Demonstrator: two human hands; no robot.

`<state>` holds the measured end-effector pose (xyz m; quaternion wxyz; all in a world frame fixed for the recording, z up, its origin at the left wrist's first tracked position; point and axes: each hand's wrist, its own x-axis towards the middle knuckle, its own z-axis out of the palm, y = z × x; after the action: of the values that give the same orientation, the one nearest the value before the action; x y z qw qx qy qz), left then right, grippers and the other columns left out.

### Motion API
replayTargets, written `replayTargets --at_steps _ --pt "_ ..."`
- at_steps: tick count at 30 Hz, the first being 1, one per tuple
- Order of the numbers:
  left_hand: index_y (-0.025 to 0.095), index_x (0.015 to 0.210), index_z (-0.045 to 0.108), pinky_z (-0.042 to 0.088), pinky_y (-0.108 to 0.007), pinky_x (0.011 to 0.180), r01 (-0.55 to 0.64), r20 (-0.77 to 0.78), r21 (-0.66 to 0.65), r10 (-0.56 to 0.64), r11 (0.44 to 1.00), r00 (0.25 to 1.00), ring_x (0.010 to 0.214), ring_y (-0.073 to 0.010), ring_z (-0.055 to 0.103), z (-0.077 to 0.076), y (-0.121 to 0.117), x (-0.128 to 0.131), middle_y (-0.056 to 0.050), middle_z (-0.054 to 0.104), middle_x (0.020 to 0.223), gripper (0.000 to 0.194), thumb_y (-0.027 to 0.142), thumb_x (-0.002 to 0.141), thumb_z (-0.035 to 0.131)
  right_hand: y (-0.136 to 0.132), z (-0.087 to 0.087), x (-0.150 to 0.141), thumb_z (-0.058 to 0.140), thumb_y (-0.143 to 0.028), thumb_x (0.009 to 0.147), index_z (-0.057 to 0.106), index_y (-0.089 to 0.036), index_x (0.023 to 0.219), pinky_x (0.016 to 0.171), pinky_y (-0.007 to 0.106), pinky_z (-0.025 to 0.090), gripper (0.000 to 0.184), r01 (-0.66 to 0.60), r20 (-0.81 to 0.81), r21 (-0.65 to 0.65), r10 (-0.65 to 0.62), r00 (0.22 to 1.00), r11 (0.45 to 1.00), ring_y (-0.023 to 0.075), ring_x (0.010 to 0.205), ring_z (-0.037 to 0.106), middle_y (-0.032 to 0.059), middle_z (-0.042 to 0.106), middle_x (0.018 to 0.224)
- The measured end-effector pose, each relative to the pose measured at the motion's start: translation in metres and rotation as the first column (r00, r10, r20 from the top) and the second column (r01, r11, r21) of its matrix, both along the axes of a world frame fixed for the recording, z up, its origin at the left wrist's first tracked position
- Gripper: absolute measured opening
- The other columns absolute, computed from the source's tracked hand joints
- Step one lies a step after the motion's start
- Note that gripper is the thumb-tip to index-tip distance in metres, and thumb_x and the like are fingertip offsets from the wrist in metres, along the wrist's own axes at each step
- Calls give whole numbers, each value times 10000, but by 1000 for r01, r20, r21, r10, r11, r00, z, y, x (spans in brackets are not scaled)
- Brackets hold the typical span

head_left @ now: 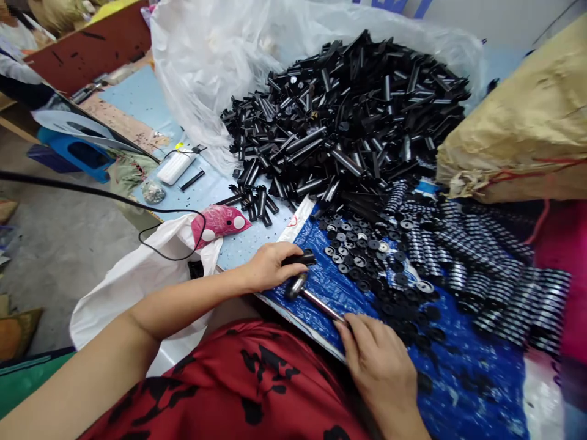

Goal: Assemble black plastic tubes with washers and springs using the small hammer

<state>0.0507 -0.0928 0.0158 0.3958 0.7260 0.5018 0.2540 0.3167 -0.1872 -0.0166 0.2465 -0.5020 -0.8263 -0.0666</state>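
Note:
My left hand (270,266) pinches a short black plastic tube (300,258) between thumb and fingers, over the edge of the blue plastic sheet (334,293). Just below the tube is the head of a hammer (296,286). My right hand (380,360) is closed around the hammer's handle, and its metal shaft shows between the hand and the head. Whether the hammer head touches the tube I cannot tell. Small round black discs (360,261), some with metallic centres, lie loose on the sheet to the right of the tube.
A large heap of black plastic tubes (348,122) spills from a clear plastic bag (206,73) at the back. Ribbed black cylinders (499,287) are stacked at the right, below a tan sack (518,122). Left are a pink bag (220,223), a white power strip (177,165) and a black cable (92,190).

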Motion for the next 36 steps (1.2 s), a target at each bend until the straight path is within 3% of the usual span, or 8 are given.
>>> replayTargets --at_steps 5,12,17,24,29,31,33,36 --pt "162 978 713 385 -277 736 125 -318 -127 -159 984 935 818 -170 570 2 17 -15 -38 673 900 303 427 839 758 7 14 -2 558 -213 939 631 -89 1112 888 201 431 225 40 -145 23 -37 989 999 73 944 565 59 655 1024" --pt "172 879 680 252 -263 602 158 -324 -224 -227 962 919 651 -119 461 6 32 -8 26 589 734 355 456 728 829 18 13 -15 596 -267 935 652 -136 1171 786 193 388 276 -4 -12 -9 4 1000 1000 41 794 537 8 657 921" --pt "175 748 587 236 -271 585 232 -352 -275 -323 933 879 575 -105 389 5 47 -8 48 501 623 404 472 665 847 13 25 -25 491 -217 971 617 -120 1199 877 167 435 278 -133 -184 24 135 974 991 49 957 594 46 669 1062" --pt "184 776 554 255 -278 590 254 -402 -295 -361 921 842 619 -129 419 9 51 4 36 507 654 340 403 709 805 10 10 -38 639 -239 901 643 -112 1197 827 204 415 322 -248 -64 -24 247 967 968 48 819 560 28 667 945" --pt "186 717 546 263 -283 572 330 -320 -242 -396 912 860 576 -125 393 48 29 -56 18 508 650 194 275 741 717 5 11 -7 610 -251 922 671 -123 1152 902 186 449 270 -172 -147 -21 167 975 985 44 927 602 28 681 1065" --pt "192 719 601 272 -284 571 399 -289 -366 -510 841 810 571 -132 424 72 17 -98 7 544 645 165 258 722 753 4 9 8 637 -321 910 700 -141 1090 888 201 445 262 -96 -112 -4 95 989 995 53 919 602 13 686 1053" --pt "217 794 687 292 -281 567 297 -336 -497 -497 815 800 567 -147 468 91 8 -128 2 586 645 199 337 702 817 6 5 17 643 -362 904 727 -154 1027 869 217 441 255 -86 -75 20 87 993 996 60 896 601 5 690 1018" --pt "229 999 733 395 -280 670 213 -402 -385 -371 898 837 715 -183 579 99 9 -130 -40 683 829 347 484 770 789 14 -3 15 622 -416 913 754 -165 963 894 235 445 288 -138 -61 39 141 988 990 76 908 608 15 689 986"
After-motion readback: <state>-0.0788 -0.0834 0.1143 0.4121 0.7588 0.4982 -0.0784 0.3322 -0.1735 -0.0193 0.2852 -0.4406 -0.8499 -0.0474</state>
